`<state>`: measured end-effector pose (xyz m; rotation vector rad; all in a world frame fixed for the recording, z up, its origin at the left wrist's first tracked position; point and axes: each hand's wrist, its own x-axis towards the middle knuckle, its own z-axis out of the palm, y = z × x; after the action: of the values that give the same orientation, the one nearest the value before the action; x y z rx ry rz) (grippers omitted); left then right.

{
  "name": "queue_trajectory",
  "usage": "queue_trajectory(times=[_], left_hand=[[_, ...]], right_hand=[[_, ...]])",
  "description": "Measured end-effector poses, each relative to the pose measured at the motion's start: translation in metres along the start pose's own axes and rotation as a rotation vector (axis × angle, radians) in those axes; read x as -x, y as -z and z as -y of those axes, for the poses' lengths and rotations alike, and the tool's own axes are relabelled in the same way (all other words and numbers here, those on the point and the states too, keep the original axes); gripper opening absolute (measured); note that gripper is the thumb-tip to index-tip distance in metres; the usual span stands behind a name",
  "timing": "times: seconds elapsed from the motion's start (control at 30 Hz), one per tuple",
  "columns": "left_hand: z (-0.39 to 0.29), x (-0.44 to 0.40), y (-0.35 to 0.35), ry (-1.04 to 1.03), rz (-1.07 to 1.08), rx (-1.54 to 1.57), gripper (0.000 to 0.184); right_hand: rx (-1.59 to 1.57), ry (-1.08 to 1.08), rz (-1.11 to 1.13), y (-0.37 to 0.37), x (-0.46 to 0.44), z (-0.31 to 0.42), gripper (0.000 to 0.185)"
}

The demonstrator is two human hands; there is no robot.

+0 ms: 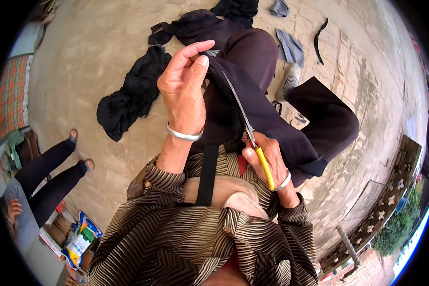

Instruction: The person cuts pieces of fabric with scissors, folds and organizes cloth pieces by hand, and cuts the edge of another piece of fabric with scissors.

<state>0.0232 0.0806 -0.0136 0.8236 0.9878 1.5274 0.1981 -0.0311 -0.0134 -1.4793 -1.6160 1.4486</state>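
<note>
Yellow-handled scissors (pixel 263 167) are in my right hand (pixel 268 159), their long blades pointing up and left over the dark cloth (pixel 267 112) on my lap. The blades look closed or nearly so. My left hand (pixel 185 93) is raised at the cloth's upper left edge, thumb and forefinger close together at a corner of it. A silver bangle is on each wrist. A black strap (pixel 208 174) hangs down over my striped shirt.
Black cloth (pixel 133 93) lies on the floor at the left, with more dark cloth (pixel 202 28) beyond my knees. Grey scraps (pixel 291 47) and a black strip (pixel 319 42) lie upper right. Another person (pixel 43 176) sits at the left beside a colourful bag (pixel 81 243).
</note>
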Motion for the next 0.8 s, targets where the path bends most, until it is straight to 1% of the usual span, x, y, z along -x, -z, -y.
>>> queue_trajectory(times=[0.07,0.1,0.23,0.27,0.3,0.33,0.4,0.43,0.47,0.53,0.6,0.67,0.8], left_hand=[[0.0,0.001,-0.001,0.005,-0.01,-0.032,0.019],[0.0,0.002,-0.001,0.004,-0.022,-0.068,0.018],[0.0,0.002,-0.001,0.039,-0.011,-0.049,0.017],[-0.001,0.002,-0.001,0.089,0.007,0.005,0.017],[-0.001,0.002,-0.001,0.137,0.027,0.059,0.017],[-0.001,0.001,0.001,0.136,0.03,0.059,0.017],[0.002,0.001,0.008,0.229,0.127,0.114,0.025],[0.004,0.003,0.009,0.229,0.126,0.113,0.025],[0.006,0.004,0.009,0.274,0.14,0.15,0.028],[0.007,0.006,0.01,0.318,0.148,0.165,0.032],[0.003,0.007,0.008,0.33,0.168,0.15,0.032],[0.004,0.006,0.007,0.31,0.141,0.099,0.027],[0.008,0.006,0.011,0.317,0.128,0.139,0.023]], right_hand=[[-0.074,-0.109,0.016,0.0,0.002,0.002,0.046],[-0.074,-0.111,0.015,0.001,0.002,0.002,0.046],[-0.102,-0.134,0.024,0.002,0.001,0.005,0.046],[-0.106,-0.138,0.024,0.002,0.0,0.005,0.047],[-0.106,-0.135,0.023,0.002,0.001,0.004,0.047],[-0.108,-0.127,0.017,0.002,0.001,0.003,0.047],[-0.112,-0.12,0.011,0.0,0.003,0.0,0.048],[-0.083,-0.094,-0.003,0.0,0.003,-0.001,0.049],[-0.053,-0.064,-0.012,0.0,0.002,-0.002,0.049],[-0.093,-0.093,0.008,0.002,0.003,0.004,0.05],[-0.082,-0.057,-0.028,-0.001,0.001,0.006,0.055],[-0.068,-0.009,-0.023,0.001,0.0,0.007,0.048],[-0.001,-0.014,-0.01,-0.002,0.004,-0.001,0.05]])
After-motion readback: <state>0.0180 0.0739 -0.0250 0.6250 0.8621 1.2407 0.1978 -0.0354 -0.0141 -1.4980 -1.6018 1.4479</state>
